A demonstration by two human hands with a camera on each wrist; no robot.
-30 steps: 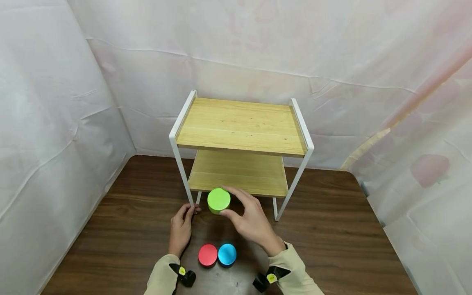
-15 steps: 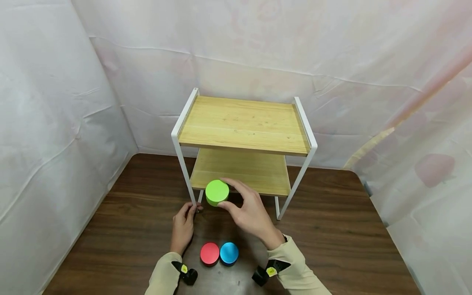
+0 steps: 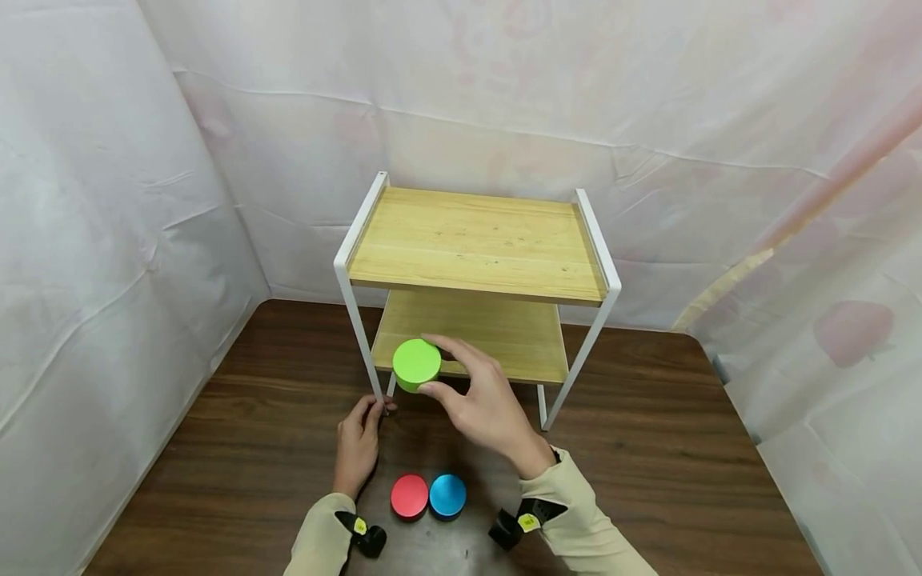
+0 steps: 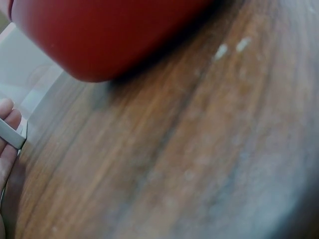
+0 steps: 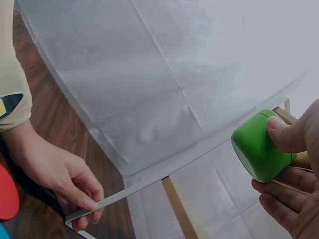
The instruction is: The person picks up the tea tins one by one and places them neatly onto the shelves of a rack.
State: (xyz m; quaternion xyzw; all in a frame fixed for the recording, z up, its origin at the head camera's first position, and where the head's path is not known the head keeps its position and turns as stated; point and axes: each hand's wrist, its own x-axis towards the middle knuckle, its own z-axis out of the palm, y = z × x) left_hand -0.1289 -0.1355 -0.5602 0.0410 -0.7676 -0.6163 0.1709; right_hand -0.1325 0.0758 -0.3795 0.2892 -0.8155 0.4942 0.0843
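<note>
I saw two bare hands, the left hand (image 3: 356, 448) and right hand (image 3: 484, 408), emerging from long beige sleeves (image 3: 576, 532). Each wrist carried a black strap-mounted camera (image 3: 367, 540) with a small yellow tag at about six o'clock of the head view.

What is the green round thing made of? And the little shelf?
The green round thing in the right hand looks like smooth matte plastic: even bright colour, soft rounded edges. The shelf has light boards with grain lines, so likely wood or wood-look board, on a thin white frame, probably painted metal.
</note>
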